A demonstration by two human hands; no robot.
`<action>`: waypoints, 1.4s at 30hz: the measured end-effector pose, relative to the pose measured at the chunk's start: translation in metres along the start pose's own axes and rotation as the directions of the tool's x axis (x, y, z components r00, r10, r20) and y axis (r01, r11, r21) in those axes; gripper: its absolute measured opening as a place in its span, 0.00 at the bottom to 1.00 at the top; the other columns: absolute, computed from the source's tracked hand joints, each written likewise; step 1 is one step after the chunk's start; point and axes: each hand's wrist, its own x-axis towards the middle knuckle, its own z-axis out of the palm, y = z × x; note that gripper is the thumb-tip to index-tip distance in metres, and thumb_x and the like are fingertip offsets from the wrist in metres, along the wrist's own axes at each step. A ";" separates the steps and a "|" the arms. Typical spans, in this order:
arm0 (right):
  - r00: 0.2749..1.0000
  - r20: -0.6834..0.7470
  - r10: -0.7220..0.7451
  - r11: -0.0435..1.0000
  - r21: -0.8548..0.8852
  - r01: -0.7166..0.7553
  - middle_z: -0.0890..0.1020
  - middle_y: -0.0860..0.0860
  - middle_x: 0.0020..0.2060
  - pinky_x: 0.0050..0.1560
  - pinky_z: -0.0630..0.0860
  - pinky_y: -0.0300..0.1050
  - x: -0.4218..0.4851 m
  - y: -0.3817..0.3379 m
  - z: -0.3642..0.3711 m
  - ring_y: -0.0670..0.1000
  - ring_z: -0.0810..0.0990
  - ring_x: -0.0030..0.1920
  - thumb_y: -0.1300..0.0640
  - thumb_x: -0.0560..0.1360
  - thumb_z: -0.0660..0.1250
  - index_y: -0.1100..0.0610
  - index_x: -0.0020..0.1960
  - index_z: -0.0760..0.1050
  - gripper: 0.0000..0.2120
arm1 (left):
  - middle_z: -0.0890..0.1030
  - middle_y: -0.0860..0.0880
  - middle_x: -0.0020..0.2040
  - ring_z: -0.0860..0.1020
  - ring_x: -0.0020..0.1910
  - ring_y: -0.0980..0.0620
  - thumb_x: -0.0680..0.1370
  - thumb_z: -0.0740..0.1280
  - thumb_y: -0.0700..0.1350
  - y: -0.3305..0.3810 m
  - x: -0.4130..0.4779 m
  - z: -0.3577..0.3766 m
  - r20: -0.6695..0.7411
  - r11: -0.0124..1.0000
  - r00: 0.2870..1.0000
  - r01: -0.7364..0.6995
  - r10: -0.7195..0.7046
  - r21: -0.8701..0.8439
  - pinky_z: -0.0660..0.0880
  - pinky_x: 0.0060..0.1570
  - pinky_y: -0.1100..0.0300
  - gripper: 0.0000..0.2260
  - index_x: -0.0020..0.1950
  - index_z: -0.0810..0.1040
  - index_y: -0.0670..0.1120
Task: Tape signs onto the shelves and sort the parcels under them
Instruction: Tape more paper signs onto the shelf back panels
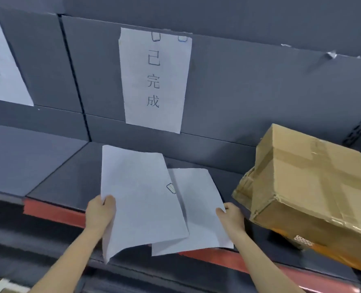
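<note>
A white paper sign (154, 81) with three printed characters hangs taped to the grey back panel of the shelf. Below it I hold two loose white sheets over the shelf board. My left hand (100, 212) grips the left edge of the upper sheet (139, 199), thumb on top. My right hand (232, 216) pinches the right edge of the lower sheet (198, 210), which lies partly under the first. A small piece of tape (171, 188) sticks at the upper sheet's right edge. A taped cardboard parcel (310, 187) sits tilted on the shelf at right.
Another paper sign (2, 66) hangs on the back panel at far left. The grey shelf board (55, 166) has a red front strip (52, 212). A scrap of tape (330, 55) clings to the upper shelf edge at right. An orange package (323, 252) lies under the parcel.
</note>
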 end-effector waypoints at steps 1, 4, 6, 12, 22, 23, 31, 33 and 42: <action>1.000 -0.022 0.019 0.999 -0.050 -0.020 0.69 0.50 0.31 0.30 0.60 0.44 -0.002 -0.002 0.001 0.48 0.67 0.31 0.61 0.77 0.61 0.59 0.40 0.68 0.07 | 0.72 0.44 0.33 0.69 0.35 0.48 0.78 0.59 0.37 0.001 0.012 0.003 0.052 1.000 0.999 -0.005 0.004 0.003 0.63 0.35 0.56 0.13 0.33 0.69 0.38; 0.994 -0.040 0.104 0.980 -0.164 -0.110 0.74 0.51 0.38 0.35 0.64 0.44 -0.014 -0.010 0.004 0.49 0.70 0.34 0.57 0.78 0.60 0.56 0.46 0.68 0.04 | 0.70 0.44 0.33 0.67 0.35 0.49 0.77 0.58 0.37 0.007 0.038 0.015 0.210 0.999 0.977 -0.016 0.024 -0.041 0.62 0.34 0.58 0.10 0.35 0.68 0.41; 0.985 -0.054 0.164 0.962 -0.214 -0.172 0.79 0.55 0.50 0.39 0.66 0.42 -0.025 -0.015 0.007 0.52 0.72 0.41 0.56 0.79 0.59 0.58 0.59 0.69 0.11 | 0.70 0.44 0.34 0.67 0.34 0.49 0.77 0.58 0.37 0.015 0.047 0.025 0.301 0.997 0.953 -0.015 0.036 -0.074 0.62 0.34 0.58 0.10 0.35 0.68 0.42; 0.986 -0.109 0.129 0.942 -0.296 -0.156 0.76 0.57 0.60 0.54 0.72 0.45 -0.060 -0.016 0.018 0.57 0.75 0.59 0.59 0.79 0.61 0.59 0.68 0.66 0.18 | 0.71 0.45 0.35 0.69 0.35 0.49 0.77 0.58 0.36 0.026 0.050 0.057 0.501 0.991 0.865 0.032 0.038 -0.130 0.63 0.33 0.60 0.09 0.37 0.70 0.42; 0.622 -0.647 0.441 0.839 0.544 -0.030 0.77 0.52 0.46 0.43 0.71 0.42 -0.113 -0.010 -0.024 0.54 0.77 0.48 0.62 0.80 0.56 0.62 0.61 0.72 0.13 | 0.65 0.48 0.28 0.64 0.29 0.50 0.79 0.57 0.37 0.023 0.030 0.094 0.605 0.996 0.792 -0.088 0.084 -0.023 0.58 0.31 0.60 0.17 0.30 0.61 0.45; 0.581 -0.635 0.510 0.760 0.649 0.042 0.76 0.53 0.48 0.42 0.71 0.42 -0.114 -0.011 -0.035 0.53 0.76 0.48 0.59 0.80 0.56 0.62 0.64 0.70 0.14 | 0.65 0.47 0.28 0.64 0.28 0.50 0.79 0.57 0.37 0.021 0.031 0.095 0.603 0.996 0.794 -0.095 0.078 -0.005 0.58 0.31 0.60 0.17 0.30 0.61 0.45; 0.712 -0.261 0.652 0.250 0.960 0.123 0.55 0.58 0.75 0.63 0.56 0.75 -0.104 -0.031 -0.106 0.64 0.60 0.72 0.29 0.65 0.65 0.42 0.77 0.45 0.49 | 0.63 0.48 0.28 0.61 0.28 0.50 0.80 0.57 0.36 0.019 0.033 0.095 0.601 0.988 0.796 -0.134 0.066 0.070 0.56 0.30 0.57 0.18 0.30 0.59 0.45; 0.738 -0.225 0.637 0.207 0.971 0.117 0.54 0.58 0.76 0.62 0.53 0.77 -0.098 -0.035 -0.115 0.65 0.57 0.73 0.27 0.59 0.69 0.42 0.76 0.44 0.56 | 0.62 0.48 0.28 0.60 0.27 0.50 0.80 0.57 0.36 0.018 0.033 0.094 0.605 0.987 0.794 -0.139 0.060 0.085 0.55 0.30 0.57 0.18 0.31 0.59 0.45; 0.729 -0.143 0.669 0.211 0.977 -0.001 0.59 0.56 0.74 0.56 0.44 0.83 -0.082 -0.050 -0.116 0.71 0.60 0.70 0.35 0.49 0.78 0.45 0.75 0.49 0.63 | 0.62 0.48 0.28 0.60 0.28 0.51 0.80 0.57 0.36 0.021 0.031 0.090 0.610 0.990 0.791 -0.115 0.045 0.077 0.55 0.30 0.57 0.18 0.31 0.59 0.45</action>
